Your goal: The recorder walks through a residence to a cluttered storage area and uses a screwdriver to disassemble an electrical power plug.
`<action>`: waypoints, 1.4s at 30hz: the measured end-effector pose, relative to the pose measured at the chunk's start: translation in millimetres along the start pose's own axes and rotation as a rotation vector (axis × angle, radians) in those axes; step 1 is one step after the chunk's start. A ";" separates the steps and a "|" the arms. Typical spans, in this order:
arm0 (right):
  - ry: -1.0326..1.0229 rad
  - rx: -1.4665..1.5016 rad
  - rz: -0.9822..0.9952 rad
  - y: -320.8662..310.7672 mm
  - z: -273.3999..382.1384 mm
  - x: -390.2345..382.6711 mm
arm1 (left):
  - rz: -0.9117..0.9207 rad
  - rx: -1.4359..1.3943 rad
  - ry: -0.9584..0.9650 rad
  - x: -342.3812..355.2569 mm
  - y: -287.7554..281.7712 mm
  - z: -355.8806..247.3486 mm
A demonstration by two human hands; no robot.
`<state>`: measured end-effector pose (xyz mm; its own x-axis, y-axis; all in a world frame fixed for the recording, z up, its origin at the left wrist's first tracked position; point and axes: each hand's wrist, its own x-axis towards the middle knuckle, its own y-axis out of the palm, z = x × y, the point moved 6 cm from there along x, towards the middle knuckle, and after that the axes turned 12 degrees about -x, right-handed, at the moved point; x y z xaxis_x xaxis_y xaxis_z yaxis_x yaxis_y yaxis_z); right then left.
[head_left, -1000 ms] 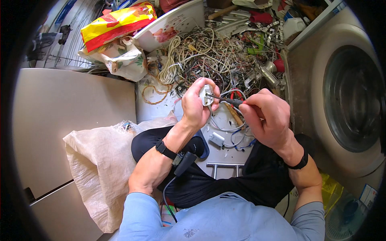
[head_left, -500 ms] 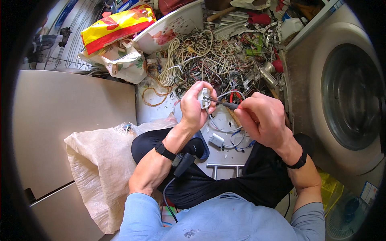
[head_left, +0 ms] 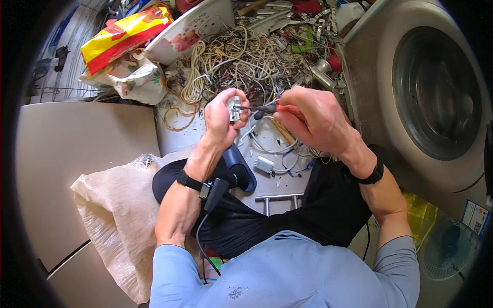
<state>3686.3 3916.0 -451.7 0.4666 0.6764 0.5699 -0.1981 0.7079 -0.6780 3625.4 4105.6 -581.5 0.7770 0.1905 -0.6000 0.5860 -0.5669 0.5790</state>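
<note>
A white plastic electrical fitting (head_left: pixel 234 108) is gripped in my left hand (head_left: pixel 221 118) at the centre of the view, its face turned to the right. My right hand (head_left: pixel 313 120) is closed on the red-and-black handle of a screwdriver (head_left: pixel 264 109), whose thin shaft reaches across to the fitting's face. Below the hands, white cable (head_left: pixel 272 150) loops round a wooden-handled item (head_left: pixel 282 131), near a small pale box (head_left: pixel 264 165) on the floor.
A dense pile of wires and scrap (head_left: pixel 236 56) fills the back, beside a white tub (head_left: pixel 164 41) and bags (head_left: pixel 126 31). A washing machine (head_left: pixel 380 61) stands right, a beige panelled surface (head_left: pixel 82 133) left. A woven sack (head_left: pixel 110 205) lies left of my legs.
Both hands appear higher and further left in the picture, and the surroundings have shifted too. The screwdriver stays against the fitting, with my right hand slightly more raised and turned.
</note>
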 end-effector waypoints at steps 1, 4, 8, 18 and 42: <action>-0.004 -0.021 0.000 -0.6 -0.8 0.7 | -0.030 0.003 0.011 2.7 3.4 0.7; 0.079 0.078 0.041 5.7 -18.4 -3.7 | -0.024 -0.024 0.080 11.8 6.9 -4.4; 0.331 0.132 0.085 8.3 -46.6 -4.2 | 0.019 -0.013 0.161 10.2 29.8 -20.6; 0.309 0.130 -0.083 0.2 -40.9 4.2 | 0.019 -0.006 0.055 13.5 24.9 -21.0; -0.082 -0.045 -0.055 -8.6 10.1 5.0 | 0.077 -0.002 0.184 -10.7 26.6 -38.2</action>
<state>3681.6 3915.4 -438.3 0.4028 0.6527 0.6417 -0.1349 0.7357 -0.6637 3641.4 4119.2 -538.6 0.8481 0.2899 -0.4436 0.5239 -0.5840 0.6200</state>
